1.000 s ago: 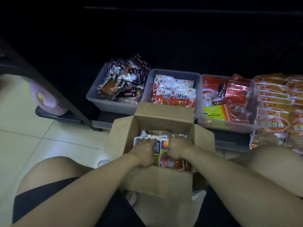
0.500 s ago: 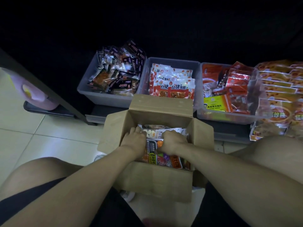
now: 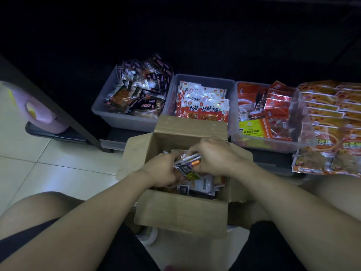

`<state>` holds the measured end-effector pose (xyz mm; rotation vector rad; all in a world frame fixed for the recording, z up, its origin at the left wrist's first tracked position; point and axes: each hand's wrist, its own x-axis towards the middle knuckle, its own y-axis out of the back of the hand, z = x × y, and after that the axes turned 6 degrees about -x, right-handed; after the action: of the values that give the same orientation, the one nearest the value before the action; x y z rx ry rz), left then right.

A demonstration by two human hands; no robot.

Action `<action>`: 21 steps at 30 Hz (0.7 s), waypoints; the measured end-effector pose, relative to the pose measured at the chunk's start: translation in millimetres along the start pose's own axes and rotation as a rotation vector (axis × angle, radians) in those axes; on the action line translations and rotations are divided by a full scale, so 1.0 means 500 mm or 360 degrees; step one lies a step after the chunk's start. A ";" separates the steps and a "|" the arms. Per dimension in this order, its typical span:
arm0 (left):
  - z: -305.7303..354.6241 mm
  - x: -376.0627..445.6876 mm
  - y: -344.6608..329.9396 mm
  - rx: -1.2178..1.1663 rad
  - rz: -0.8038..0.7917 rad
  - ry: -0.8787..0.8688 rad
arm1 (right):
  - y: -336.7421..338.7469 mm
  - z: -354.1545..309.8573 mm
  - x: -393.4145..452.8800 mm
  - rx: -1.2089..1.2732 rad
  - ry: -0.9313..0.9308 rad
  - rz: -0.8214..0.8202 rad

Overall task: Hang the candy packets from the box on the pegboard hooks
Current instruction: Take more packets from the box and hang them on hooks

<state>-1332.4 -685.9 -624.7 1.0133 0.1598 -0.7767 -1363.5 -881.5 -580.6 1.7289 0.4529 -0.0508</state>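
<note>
Gathering stage only, head view: left hand (image 3: 163, 169) and right hand (image 3: 212, 157) meet over the open cardboard box (image 3: 181, 212), both with fingers curled round a small bunch of candy packets (image 3: 187, 164) raised just above the rest of the packets still lying inside the box. No pegboard or hooks visible in the dark area behind the box, so by my read nothing is hung yet and the whole hanging part remains. Behind the box sit grey bins (image 3: 125, 119) of other snack packs, not touched.
</note>
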 end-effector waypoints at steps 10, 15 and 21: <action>-0.001 -0.009 0.017 -0.0982 0.0163 -0.0064 | 0.031 0.043 -0.007 0.0867 -0.0430 0.0432; -0.010 -0.023 0.014 -0.1217 0.0182 -0.0012 | 0.030 0.086 -0.009 0.1125 -0.0654 0.0466; -0.008 -0.032 0.016 -0.1652 0.0469 0.0183 | 0.048 0.118 -0.019 0.1731 -0.1031 0.1109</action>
<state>-1338.1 -672.3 -614.0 0.0802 0.4457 -0.2734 -1351.8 -943.6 -567.9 2.6669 -0.8252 -0.3956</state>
